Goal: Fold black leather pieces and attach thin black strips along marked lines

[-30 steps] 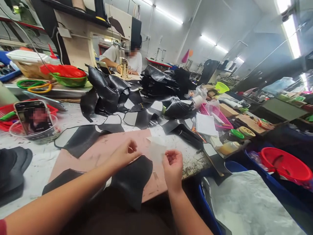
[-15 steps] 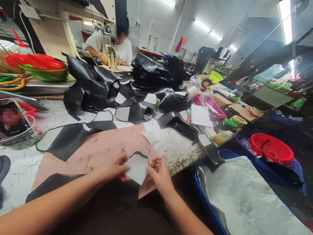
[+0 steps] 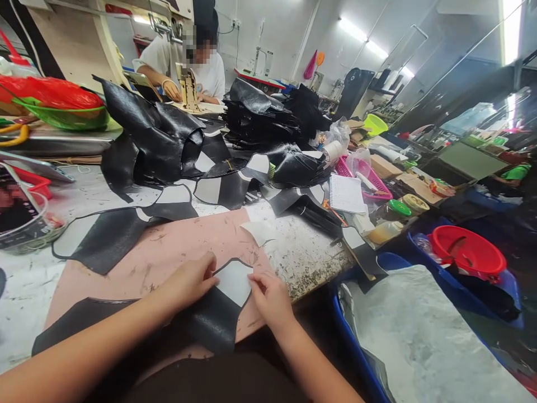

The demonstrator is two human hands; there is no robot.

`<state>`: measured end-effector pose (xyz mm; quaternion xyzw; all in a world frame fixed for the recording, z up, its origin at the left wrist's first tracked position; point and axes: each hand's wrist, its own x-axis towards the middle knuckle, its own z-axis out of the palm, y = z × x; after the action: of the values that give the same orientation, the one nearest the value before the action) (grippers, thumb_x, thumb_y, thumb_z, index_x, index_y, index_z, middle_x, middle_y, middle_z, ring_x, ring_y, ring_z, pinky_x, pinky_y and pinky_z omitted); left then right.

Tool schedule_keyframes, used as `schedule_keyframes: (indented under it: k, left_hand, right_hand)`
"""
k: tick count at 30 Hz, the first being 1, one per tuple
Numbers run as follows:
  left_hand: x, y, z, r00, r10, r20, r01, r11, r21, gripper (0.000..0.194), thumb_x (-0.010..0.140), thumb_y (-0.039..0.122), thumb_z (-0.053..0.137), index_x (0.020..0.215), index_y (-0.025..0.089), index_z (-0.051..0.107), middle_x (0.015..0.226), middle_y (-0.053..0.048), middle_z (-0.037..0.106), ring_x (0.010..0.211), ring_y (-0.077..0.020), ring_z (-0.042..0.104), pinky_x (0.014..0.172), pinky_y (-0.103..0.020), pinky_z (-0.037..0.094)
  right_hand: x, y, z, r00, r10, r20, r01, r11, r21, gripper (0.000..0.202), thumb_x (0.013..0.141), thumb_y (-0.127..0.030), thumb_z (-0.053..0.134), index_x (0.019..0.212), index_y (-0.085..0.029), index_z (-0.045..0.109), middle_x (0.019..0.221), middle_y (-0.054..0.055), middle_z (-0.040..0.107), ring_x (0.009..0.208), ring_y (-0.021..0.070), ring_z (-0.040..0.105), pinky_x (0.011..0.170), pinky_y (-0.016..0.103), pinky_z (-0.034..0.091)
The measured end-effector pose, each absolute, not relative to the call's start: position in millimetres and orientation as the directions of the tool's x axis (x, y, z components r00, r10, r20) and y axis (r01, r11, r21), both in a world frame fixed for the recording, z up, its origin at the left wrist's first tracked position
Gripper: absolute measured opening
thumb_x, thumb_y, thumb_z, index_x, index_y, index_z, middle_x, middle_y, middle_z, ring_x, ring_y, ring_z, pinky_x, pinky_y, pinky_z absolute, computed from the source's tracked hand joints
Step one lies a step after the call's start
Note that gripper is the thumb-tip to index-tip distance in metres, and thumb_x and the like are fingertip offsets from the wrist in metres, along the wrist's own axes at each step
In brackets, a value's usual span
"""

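Observation:
A white patch [image 3: 234,284] lies on the end of a black leather piece [image 3: 215,323], with a thin black border showing round its top and right side. At the patch's left edge, my left hand [image 3: 193,281] has its fingers curled and its thumb pressed on the border. My right hand [image 3: 271,298] pinches the right edge between thumb and forefinger. Another black leather piece [image 3: 90,319] lies partly under my left forearm. Both leather pieces rest on a pinkish board [image 3: 176,240].
Leather pieces with white patches [image 3: 111,235] lie beyond the board, before a black leather stack [image 3: 260,117]. A notebook [image 3: 346,194] and pink basket [image 3: 373,179] stand right. A blue bin [image 3: 348,336] sits below the table edge. A person [image 3: 210,73] works at a sewing machine.
The white patch, earlier held between both hands, now lies flatter against the leather with the black border visible. My left fingers have come up from beneath it and curled. The view has shifted slightly.

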<state>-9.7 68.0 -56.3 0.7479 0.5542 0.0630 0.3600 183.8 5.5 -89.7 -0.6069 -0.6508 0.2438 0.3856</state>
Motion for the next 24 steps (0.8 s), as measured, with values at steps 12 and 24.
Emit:
schedule_keyframes:
  k: [12, 24]
  left_hand:
    - [-5.2, 69.5, -50.3, 0.377, 0.860, -0.343, 0.872, -0.204, 0.445, 0.012, 0.072, 0.021, 0.046, 0.068, 0.022, 0.034, 0.065, 0.002, 0.054, 0.061, -0.0159, 0.052, 0.056, -0.025, 0.034]
    - [-40.5, 70.1, -66.9, 0.704, 0.706, -0.077, 0.673, -0.628, 0.389, 0.033, 0.084, 0.024, 0.032, 0.081, 0.023, 0.065, 0.081, -0.004, 0.060, 0.073, -0.0174, 0.055, 0.064, -0.028, 0.039]
  right_hand:
    - [183.4, 7.4, -91.4, -0.012, 0.971, 0.239, 0.715, 0.176, -0.676, 0.024, 0.080, -0.016, 0.046, 0.086, -0.019, 0.069, 0.079, 0.004, 0.067, 0.072, 0.0155, 0.062, 0.067, 0.025, 0.049]
    - [177.8, 26.5, -77.4, -0.489, 0.861, 0.140, 0.795, 0.506, -0.335, 0.039, 0.078, -0.005, 0.045, 0.111, -0.023, 0.056, 0.119, 0.006, 0.056, 0.105, 0.0199, 0.049, 0.089, 0.034, 0.040]
